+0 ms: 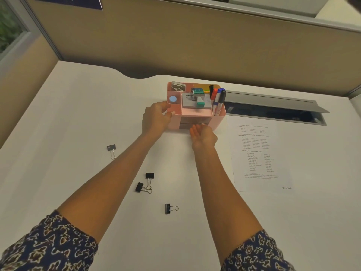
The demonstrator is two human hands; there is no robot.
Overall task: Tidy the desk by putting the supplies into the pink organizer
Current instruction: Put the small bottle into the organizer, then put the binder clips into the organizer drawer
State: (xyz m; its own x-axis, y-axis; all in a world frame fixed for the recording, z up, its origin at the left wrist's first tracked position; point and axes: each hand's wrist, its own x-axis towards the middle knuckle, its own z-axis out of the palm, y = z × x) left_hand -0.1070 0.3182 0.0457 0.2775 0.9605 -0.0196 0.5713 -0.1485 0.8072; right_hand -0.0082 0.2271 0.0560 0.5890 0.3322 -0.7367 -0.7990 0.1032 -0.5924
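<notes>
left hand [156,118]: clamped on near-left corner of pink organizer [219,119]
right hand [204,136]: fingers straight, touching drawer [197,120] front
binder clips [149,178]: loose, near-left of both hands; left hand closer

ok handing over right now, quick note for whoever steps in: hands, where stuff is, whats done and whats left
Left hand grips the pink organizer at its left front corner.
Right hand is at the front drawers; its grip is unclear.
Done: markers and other small supplies sit in the top compartments.
Left: four binder clips lie loose on the desk.
</notes>
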